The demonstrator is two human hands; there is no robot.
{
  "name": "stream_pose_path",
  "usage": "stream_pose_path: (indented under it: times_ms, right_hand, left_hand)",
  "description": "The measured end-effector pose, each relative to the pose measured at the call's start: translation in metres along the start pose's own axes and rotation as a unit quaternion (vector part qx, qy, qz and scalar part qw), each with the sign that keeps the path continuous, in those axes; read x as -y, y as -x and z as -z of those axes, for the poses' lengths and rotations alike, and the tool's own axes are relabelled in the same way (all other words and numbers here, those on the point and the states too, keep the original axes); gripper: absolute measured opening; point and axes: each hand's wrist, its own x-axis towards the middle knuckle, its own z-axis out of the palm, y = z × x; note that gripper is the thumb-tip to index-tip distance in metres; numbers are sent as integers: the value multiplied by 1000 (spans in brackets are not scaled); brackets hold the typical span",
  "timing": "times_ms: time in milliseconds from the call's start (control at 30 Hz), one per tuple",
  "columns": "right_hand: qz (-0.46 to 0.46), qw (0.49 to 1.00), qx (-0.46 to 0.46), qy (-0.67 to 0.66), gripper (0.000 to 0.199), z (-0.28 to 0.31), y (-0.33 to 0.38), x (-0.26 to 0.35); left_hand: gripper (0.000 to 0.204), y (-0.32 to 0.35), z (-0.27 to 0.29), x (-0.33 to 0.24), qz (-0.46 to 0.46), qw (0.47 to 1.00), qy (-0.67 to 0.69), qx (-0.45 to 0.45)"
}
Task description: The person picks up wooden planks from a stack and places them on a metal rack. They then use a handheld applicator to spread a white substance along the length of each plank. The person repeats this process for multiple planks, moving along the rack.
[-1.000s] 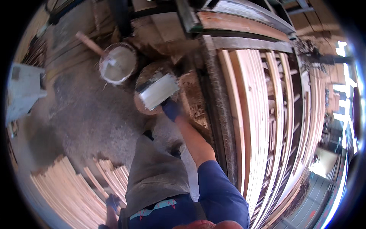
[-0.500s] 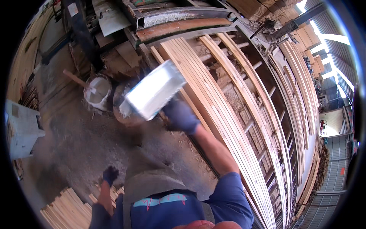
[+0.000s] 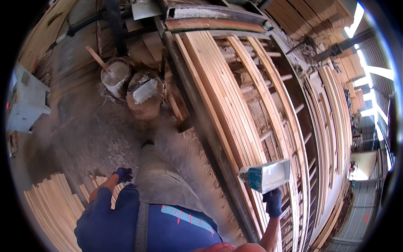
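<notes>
My right hand [image 3: 273, 203], in a dark blue glove, grips a box-shaped spreader [image 3: 270, 176] with teal sides and a face coated in white paste. It is held over the long row of pale wood strips [image 3: 228, 105], close to their near end; whether it touches them I cannot tell. My left hand [image 3: 123, 174], also gloved, hangs low beside my apron with its fingers stretched out and nothing in them. Beneath it lies a stack of wood strips [image 3: 54, 201] at the lower left.
A bucket of white paste [image 3: 115, 75] with a wooden stick [image 3: 97, 57] stands at the far left, next to a stump [image 3: 145, 110] bearing a white smear. Rollers and two separate boards [image 3: 264, 88] lie beyond the strips. A grey cabinet [image 3: 29, 98] stands at the left.
My right hand has carried the spreader from near the stump rightward and closer to me, over the near part of the strips. The stump's top is now uncovered. The view has shifted somewhat.
</notes>
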Motion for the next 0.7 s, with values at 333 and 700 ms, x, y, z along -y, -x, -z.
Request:
stream_pose_path:
  times_ms: [333,700]
  right_hand:
    - [133,980,95,115,19,-123,-178,183]
    - [212,955,204,38,25,-357,-413,450]
  left_hand:
    - [49,13,31,-62,4,982,190,-10]
    - [41,11,52,-32,28,931,357,-62]
